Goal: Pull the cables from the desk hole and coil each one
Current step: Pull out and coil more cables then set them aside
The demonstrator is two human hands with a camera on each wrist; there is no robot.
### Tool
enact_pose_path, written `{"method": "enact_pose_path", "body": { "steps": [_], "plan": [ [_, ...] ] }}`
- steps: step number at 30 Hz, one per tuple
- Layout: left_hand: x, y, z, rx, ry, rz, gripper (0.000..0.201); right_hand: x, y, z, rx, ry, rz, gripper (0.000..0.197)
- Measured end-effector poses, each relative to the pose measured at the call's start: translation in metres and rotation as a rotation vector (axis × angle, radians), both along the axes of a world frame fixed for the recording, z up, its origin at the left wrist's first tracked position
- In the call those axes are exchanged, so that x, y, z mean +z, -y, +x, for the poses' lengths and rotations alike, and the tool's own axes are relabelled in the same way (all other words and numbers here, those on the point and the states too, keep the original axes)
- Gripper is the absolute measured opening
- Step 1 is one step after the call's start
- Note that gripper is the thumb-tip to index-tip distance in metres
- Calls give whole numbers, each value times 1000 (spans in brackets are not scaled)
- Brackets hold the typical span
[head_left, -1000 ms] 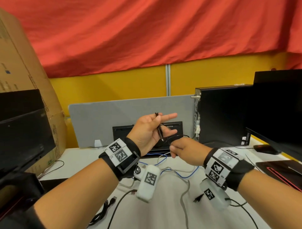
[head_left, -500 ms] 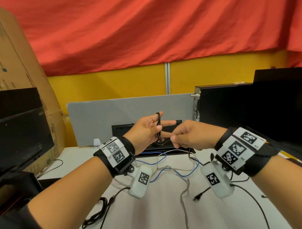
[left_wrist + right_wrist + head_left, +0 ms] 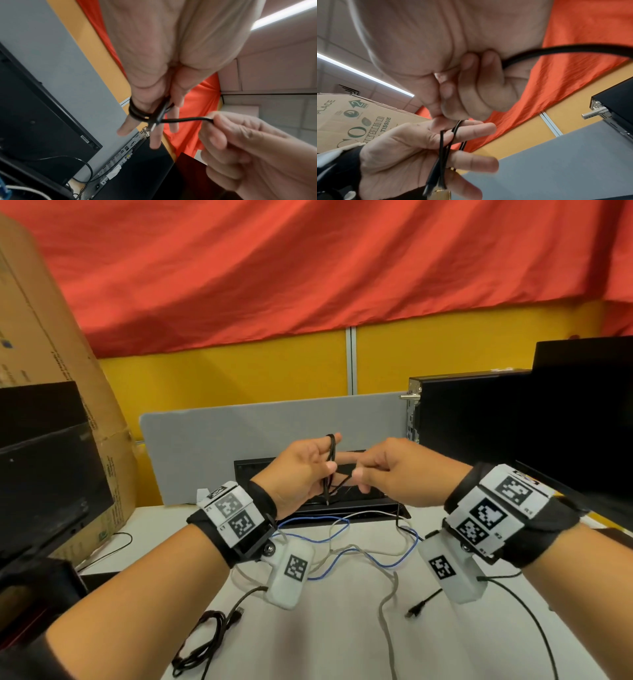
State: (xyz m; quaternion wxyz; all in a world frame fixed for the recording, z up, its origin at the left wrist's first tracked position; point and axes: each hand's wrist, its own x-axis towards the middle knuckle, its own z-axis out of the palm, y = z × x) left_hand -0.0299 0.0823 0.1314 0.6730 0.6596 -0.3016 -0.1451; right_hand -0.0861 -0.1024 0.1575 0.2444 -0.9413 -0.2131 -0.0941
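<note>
Two hands meet above the counter [image 3: 342, 645], winding one thin black cable [image 3: 185, 119] into a small coil. The left hand [image 3: 301, 470] serves as the spool: its fingers [image 3: 125, 128] are spread nearly straight, a couple of turns loop round them, and the thumb presses the strands against the palm, with a plug end hanging below. The right hand [image 3: 400, 470] is curled, its thumb and forefinger pinching the free run of the same cable just beside the left fingertips; the rest of that cable trails down past the right wrist.

Judging by how things lie, the task is partway along. One black cable bundle [image 3: 202, 642] already rests coiled at the near left of the counter. The cable in hand has only a few turns on it. A blue cable [image 3: 325, 539], a white cable [image 3: 370, 515] and a grey cable [image 3: 387, 604] sprawl loose over the counter near the black slot [image 3: 329, 505] at the back, so several coils are probably left to do.

Room to move is fair in the middle but tight at the sides: a monitor [image 3: 48, 467] and a cardboard box [image 3: 51, 344] stand on the left, a computer case [image 3: 472, 433] on the right, and a grey panel [image 3: 239, 440] stands close behind the hands.
</note>
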Motion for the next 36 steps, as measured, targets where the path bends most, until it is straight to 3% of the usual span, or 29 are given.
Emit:
{"method": "enact_pose_path", "body": {
  "steps": [5, 11, 15, 19, 23, 28, 36],
  "plan": [
    [6, 3, -16, -160, -46, 72, 46, 5, -2, 9, 27, 95, 104, 28],
    [1, 0, -18, -138, -67, 91, 52, 5, 8, 20, -18, 211, 283, 29],
    [-3, 3, -19, -232, -145, -21, 43, -3, 15, 29, -30, 255, 406, 17],
    [-3, 7, -18, -292, -202, -165, 41, -24, 13, 39, -12, 173, 446, 27],
    [-3, 13, -18, -198, -173, -336, 32, -46, 5, 42, -7, 22, 319, 26],
    [0, 10, -5, -67, -172, -511, 37, -60, -5, 33, 11, -172, 13, 29],
    [-14, 4, 7, 111, -24, -264, 49, -31, -16, 4, 99, -191, -133, 37]
  ]
}}
